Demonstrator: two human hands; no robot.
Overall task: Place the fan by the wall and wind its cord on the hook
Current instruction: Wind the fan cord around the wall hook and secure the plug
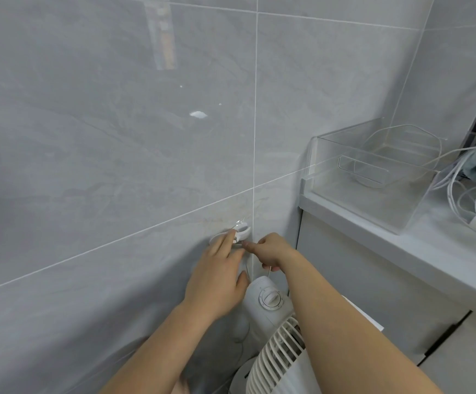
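Standing lower centre-right against the grey tiled wall (117,137): white fan (270,302), slatted grille, round dial on top, long axis upright. Left hand (216,280) pinches white cord (219,237) at hook (242,230); right hand (270,248) grips cord just beside.

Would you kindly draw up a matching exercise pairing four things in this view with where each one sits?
Things:
1. fan
2. hook
3. clear bin
4. left hand

Places:
A. on the counter at the right
B. fixed on the tiled wall, above the fan
C. on the floor by the wall, below the hands
D. reaching up, fingers at the hook

Pairs: 1-C, 2-B, 3-A, 4-D
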